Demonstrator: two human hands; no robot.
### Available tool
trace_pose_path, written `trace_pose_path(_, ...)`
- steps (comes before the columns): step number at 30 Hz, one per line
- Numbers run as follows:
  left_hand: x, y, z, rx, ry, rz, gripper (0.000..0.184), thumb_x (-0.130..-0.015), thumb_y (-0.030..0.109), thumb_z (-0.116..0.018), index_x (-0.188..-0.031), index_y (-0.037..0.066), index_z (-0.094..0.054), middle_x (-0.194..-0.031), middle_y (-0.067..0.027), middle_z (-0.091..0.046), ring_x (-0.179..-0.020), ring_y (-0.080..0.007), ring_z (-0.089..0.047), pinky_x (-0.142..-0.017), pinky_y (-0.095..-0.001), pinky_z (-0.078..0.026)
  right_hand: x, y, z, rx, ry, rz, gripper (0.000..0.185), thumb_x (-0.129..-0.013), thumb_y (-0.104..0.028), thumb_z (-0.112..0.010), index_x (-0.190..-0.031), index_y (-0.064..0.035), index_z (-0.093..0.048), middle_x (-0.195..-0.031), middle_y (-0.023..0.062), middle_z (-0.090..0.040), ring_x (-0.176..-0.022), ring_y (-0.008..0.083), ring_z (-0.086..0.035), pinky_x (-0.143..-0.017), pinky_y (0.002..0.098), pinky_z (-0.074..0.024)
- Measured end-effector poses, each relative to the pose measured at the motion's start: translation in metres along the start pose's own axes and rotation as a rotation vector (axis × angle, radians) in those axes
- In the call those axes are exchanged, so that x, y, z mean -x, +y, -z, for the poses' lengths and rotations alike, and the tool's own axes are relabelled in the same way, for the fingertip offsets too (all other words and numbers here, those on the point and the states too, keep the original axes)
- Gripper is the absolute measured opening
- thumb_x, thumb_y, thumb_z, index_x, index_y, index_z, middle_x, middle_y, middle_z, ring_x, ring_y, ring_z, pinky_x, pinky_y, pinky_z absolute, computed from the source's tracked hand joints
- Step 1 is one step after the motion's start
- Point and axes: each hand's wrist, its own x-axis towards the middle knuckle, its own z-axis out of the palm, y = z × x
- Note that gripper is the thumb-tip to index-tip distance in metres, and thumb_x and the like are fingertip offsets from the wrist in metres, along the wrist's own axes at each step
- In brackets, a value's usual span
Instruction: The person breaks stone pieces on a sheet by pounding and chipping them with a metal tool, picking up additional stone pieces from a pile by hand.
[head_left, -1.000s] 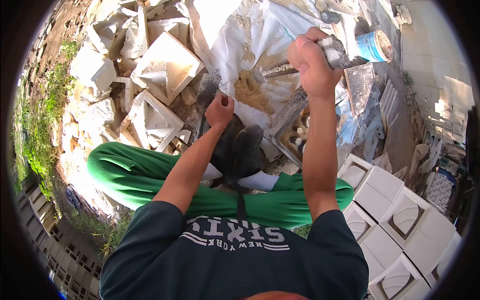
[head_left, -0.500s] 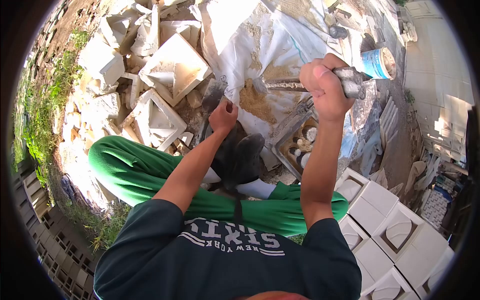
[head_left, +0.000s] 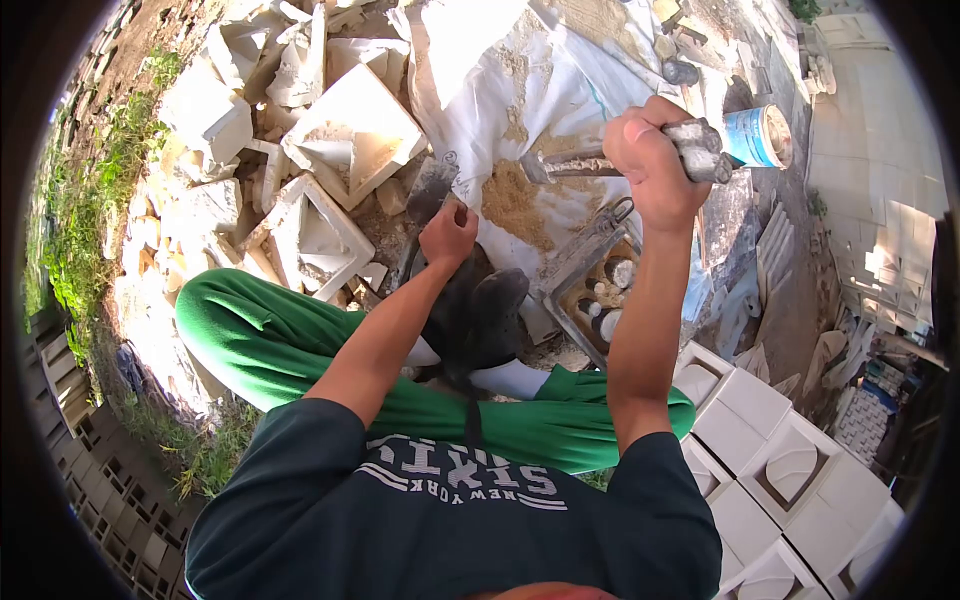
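Observation:
My right hand is closed around a metal tool held above the ground. Two bars reach left from the fist, and thick, rough grey ends stick out on its right; its exact kind is unclear. My left hand is low between the knees, thumb and fingertips pinched together beside a dark grey block. Whatever lies between those fingertips is too small to make out. Dark footwear is just below that hand. A grey metal tray holding several pale round pieces lies below my right hand.
Broken cream-coloured blocks are piled at the left. A white sheet with sandy debris lies ahead. A blue-labelled bucket lies tipped at the right. Square moulded blocks stand in rows at lower right.
My right hand and the tool have shifted slightly right, and the tool's angle has changed a little. My left hand stays pinched beside the dark block. The whole view has shifted slightly.

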Motion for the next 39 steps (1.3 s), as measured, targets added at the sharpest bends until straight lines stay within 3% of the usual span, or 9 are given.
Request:
trace_pose_path(4, 0.0, 0.002, 0.003, -0.002, 0.011, -0.012, 0.019, -0.08, 0.033, -0.062, -0.082, 0.014, -0.064, -0.079, -0.0029, -0.068, -0.076, -0.0263, -0.066, -0.068, -0.0387, -0.05, -0.001, 0.02, 0.01, -0.22, 0.014, -0.048, 0.02, -0.079, -0.008, -0.057, -0.061, -0.0035, -0.05, -0.055, -0.0011, -0.043, -0.049, 0.0064, -0.036, -0.046, 0.0246, -0.0278)
trace_pose_path(7, 0.006, 0.0, 0.0, -0.022, 0.0, -0.004, 0.019, -0.08, 0.033, -0.062, -0.083, 0.014, -0.064, -0.08, -0.0033, -0.068, -0.077, -0.0264, -0.066, -0.068, -0.0389, -0.05, 0.011, 0.134, 0.027, -0.235, 0.127, -0.1, 0.021, -0.08, -0.003, -0.054, -0.059, -0.0036, -0.048, -0.054, -0.0021, -0.042, -0.049, 0.0059, -0.036, -0.046, 0.0249, -0.0267)
trace_pose_path(11, 0.002, 0.001, 0.001, -0.021, 0.0, -0.013, 0.019, -0.08, 0.033, -0.062, -0.083, 0.014, -0.065, -0.08, -0.0037, -0.069, -0.077, -0.0265, -0.066, -0.069, -0.0392, -0.05, 0.006, 0.083, 0.02, -0.075, 0.072, -0.128, 0.022, -0.08, -0.006, -0.056, -0.06, -0.0019, -0.052, -0.052, -0.003, -0.043, -0.049, 0.0048, -0.036, -0.045, 0.0244, -0.0259)
trace_pose_path(12, 0.0, 0.003, 0.0, -0.028, 0.004, -0.006, 0.019, -0.08, 0.033, -0.062, -0.083, 0.014, -0.065, -0.08, -0.0039, -0.069, -0.077, -0.0265, -0.066, -0.069, -0.0392, -0.05, 0.006, 0.059, 0.012, 0.043, 0.075, -0.103, 0.025, -0.083, -0.006, -0.049, -0.061, -0.0069, -0.039, -0.053, -0.0006, -0.035, -0.046, 0.009, -0.028, -0.047, 0.0286, -0.0254)
trace_pose_path(15, 0.002, 0.003, 0.0, -0.037, 0.041, -0.026, 0.02, -0.08, 0.033, -0.061, -0.084, 0.014, -0.065, -0.08, -0.0039, -0.069, -0.077, -0.0265, -0.066, -0.069, -0.0393, -0.05, 0.004, 0.014, 0.018, -0.054, -0.008, -0.031, 0.024, -0.084, -0.007, -0.047, -0.062, -0.0078, -0.037, -0.052, -0.0017, -0.031, -0.047, 0.0089, -0.023, -0.046, 0.0294, -0.0228)
trace_pose_path(17, 0.002, 0.004, -0.002, -0.032, 0.036, -0.019, 0.02, -0.081, 0.033, -0.061, -0.084, 0.014, -0.065, -0.08, -0.0036, -0.069, -0.077, -0.0264, -0.066, -0.069, -0.0392, -0.05, 0.0, 0.002, 0.026, -0.342, -0.078, -0.007, 0.019, -0.081, -0.006, -0.052, -0.062, -0.0007, -0.051, -0.054, -0.0001, -0.043, -0.05, 0.0069, -0.036, -0.046, 0.0257, -0.0275)
trace_pose_path(22, 0.006, 0.0, -0.001, -0.052, 0.017, -0.015, 0.02, -0.081, 0.034, -0.061, -0.084, 0.014, -0.065, -0.08, -0.0028, -0.069, -0.077, -0.0259, -0.066, -0.068, -0.0389, -0.05, 0.017, 0.132, 0.022, -0.12, 0.113, -0.048, 0.022, -0.081, -0.007, -0.051, -0.06, -0.0011, -0.05, -0.053, -0.001, -0.044, -0.05, 0.0058, -0.037, -0.046, 0.0255, -0.0277)
trace_pose_path(31, 0.005, 0.004, 0.001, -0.034, 0.041, -0.037, 0.019, -0.081, 0.033, -0.061, -0.086, 0.015, -0.065, -0.08, -0.0028, -0.069, -0.076, -0.0263, -0.066, -0.068, -0.0392, -0.05, 0.019, 0.009, 0.004, -0.177, 0.082, -0.027, 0.025, -0.083, -0.007, -0.043, -0.063, -0.0115, -0.028, -0.051, -0.0028, -0.026, -0.046, 0.0087, -0.021, -0.046, 0.0295, -0.0205)
trace_pose_path(39, 0.002, 0.006, 0.001, -0.082, -0.017, -0.014, 0.021, -0.081, 0.034, -0.061, -0.088, 0.015, -0.064, -0.08, -0.0037, -0.069, -0.077, -0.0271, -0.066, -0.068, -0.0398, -0.05, 0.029, 0.112, -0.006, 0.061, 0.088, -0.034, 0.023, -0.081, -0.009, -0.054, -0.059, -0.0015, -0.049, -0.052, -0.0051, -0.041, -0.049, 0.0042, -0.035, -0.045, 0.0263, -0.0273)
